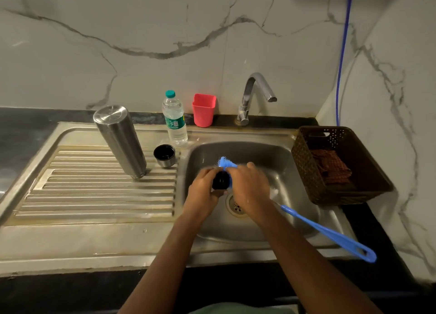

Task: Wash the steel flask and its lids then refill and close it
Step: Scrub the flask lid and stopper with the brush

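Your flask (120,141) stands on the draining board (94,195), left of the sink (259,153), with the small cap (164,155) just beside it on its right and the water bottle (175,122) behind that cap. Behind the sink is the tap (254,94), the cup (203,110) stands between the bottle and the tap, and the basket (306,169) sits right of the sink with a cloth (330,167) in it. Over the sink, your left hand (203,191) holds the lid (220,180) and your right hand (250,184) holds the brush (330,235) against it, its handle sticking out to your right.
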